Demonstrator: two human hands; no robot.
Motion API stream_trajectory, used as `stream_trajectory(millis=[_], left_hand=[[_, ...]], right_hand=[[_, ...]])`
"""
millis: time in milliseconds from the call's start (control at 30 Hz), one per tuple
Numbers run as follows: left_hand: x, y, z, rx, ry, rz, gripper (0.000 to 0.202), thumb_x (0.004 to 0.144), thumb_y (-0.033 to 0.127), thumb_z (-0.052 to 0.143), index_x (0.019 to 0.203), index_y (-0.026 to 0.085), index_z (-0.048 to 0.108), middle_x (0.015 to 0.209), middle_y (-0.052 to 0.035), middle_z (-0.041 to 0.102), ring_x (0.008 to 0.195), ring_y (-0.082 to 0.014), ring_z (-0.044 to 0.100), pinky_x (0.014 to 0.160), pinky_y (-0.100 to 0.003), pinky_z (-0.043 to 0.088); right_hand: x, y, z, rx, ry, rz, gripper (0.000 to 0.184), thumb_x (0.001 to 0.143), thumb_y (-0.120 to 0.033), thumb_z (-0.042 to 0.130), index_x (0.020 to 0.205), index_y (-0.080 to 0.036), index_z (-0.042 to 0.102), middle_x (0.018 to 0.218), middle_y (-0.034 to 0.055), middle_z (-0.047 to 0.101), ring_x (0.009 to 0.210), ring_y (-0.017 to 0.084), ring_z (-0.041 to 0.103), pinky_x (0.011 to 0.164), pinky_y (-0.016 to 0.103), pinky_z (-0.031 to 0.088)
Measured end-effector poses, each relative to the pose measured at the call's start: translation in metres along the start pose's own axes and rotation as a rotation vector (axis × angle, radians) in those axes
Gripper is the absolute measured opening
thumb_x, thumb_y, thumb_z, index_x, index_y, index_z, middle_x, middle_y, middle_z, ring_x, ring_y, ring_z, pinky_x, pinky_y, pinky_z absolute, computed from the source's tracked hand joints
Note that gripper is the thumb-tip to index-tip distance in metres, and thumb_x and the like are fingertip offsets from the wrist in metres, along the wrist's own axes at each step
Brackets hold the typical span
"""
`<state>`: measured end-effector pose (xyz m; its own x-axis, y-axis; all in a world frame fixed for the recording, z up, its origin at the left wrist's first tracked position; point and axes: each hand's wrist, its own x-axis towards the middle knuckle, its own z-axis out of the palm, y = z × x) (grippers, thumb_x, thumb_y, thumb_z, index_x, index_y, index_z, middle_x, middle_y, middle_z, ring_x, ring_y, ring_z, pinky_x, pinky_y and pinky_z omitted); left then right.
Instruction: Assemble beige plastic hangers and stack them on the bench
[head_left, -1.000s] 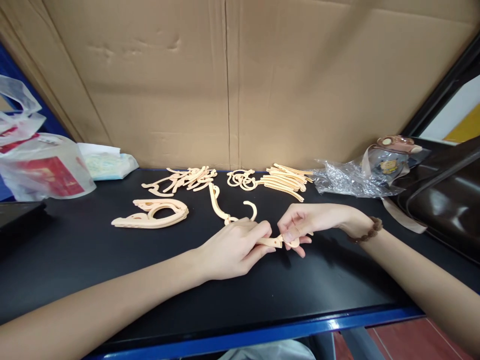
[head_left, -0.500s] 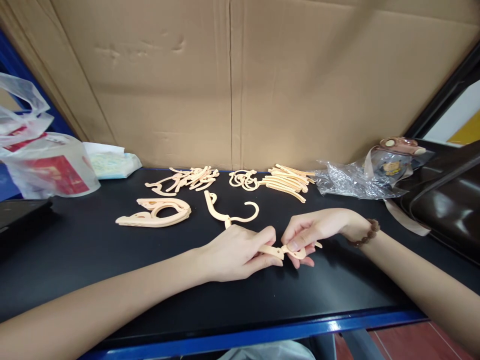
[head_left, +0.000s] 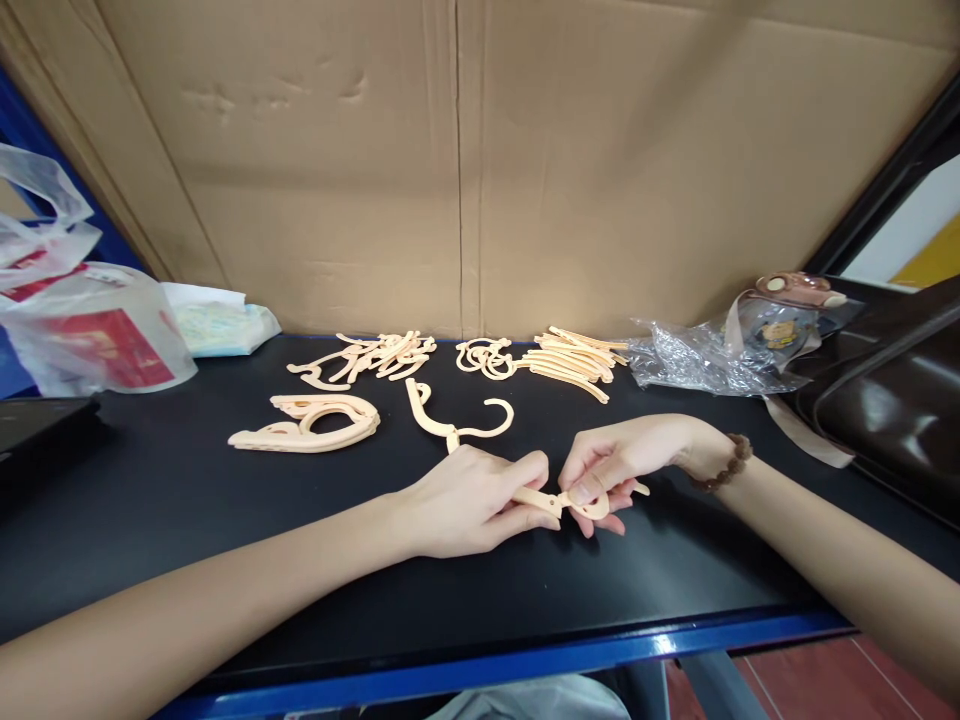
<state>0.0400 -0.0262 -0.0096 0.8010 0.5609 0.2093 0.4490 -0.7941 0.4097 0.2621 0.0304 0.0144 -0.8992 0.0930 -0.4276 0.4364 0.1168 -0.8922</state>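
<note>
My left hand [head_left: 476, 505] is closed around a peach plastic folding hanger [head_left: 431, 424]. Its hook and one arm lie on the table beyond the knuckles. A flat bar end with a small hole sticks out between thumb and fingers, and the middle is hidden under the palm. My right hand [head_left: 622, 460] pinches a separate-looking hanger arm piece [head_left: 596, 508] with a looped end. The tip of that piece meets the bar end; whether they are joined I cannot tell. Left of the hands lie folded hangers [head_left: 337, 437], stacked together.
Along the cardboard wall [head_left: 337, 180] lie loose hanger arms [head_left: 390, 355], hooks [head_left: 484, 358] and straight bars [head_left: 574, 360]. Crumpled clear plastic [head_left: 690, 360] and a brown bag [head_left: 900, 390] stand right. A plastic bag [head_left: 97, 330] and a tissue pack [head_left: 225, 328] are left.
The view has shifted very slightly. Both hands keep nearly the same grip, and the piece in the right hand has turned a little against the bar end.
</note>
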Motion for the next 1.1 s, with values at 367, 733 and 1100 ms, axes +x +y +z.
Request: stream_trajectory(millis=[367,733,1100], left_hand=[[0.001,0.0,0.002,0.095,-0.025,0.001,0.026,0.093,0.042,0.045,0.078,0.021,0.04,0.06,0.0051,0.055,0.055,-0.0132,0.056,0.048,-0.022,0.03],[0.002,0.002,0.002,0.008,-0.029,-0.049,0.018,0.091,0.038,0.05,0.087,0.022,0.044,0.069,0.0047,0.06,0.058,-0.0124,0.057,0.051,-0.02,0.035],[0.003,-0.004,0.001,0.159,0.06,-0.007,0.026,0.093,0.026,0.048,0.118,0.02,0.049,0.112,-0.0061,0.057,0.104,-0.0203,0.052,0.091,-0.034,0.042]], right_hand=[[0.005,-0.003,0.003,-0.111,0.049,0.038,0.037,0.089,-0.043,0.053,0.086,-0.01,0.067,0.062,0.0008,0.059,0.044,0.006,0.037,0.033,0.016,0.022],[0.0,-0.008,0.007,-0.229,0.084,0.029,0.032,0.094,-0.038,0.048,0.098,-0.01,0.062,0.063,-0.0014,0.054,0.049,0.007,0.037,0.046,0.019,0.029],[-0.015,-0.009,-0.001,-0.545,0.377,0.209,0.046,0.085,-0.057,0.054,0.067,-0.015,0.054,0.055,-0.0056,0.039,0.05,0.007,0.033,0.046,0.022,0.023]])
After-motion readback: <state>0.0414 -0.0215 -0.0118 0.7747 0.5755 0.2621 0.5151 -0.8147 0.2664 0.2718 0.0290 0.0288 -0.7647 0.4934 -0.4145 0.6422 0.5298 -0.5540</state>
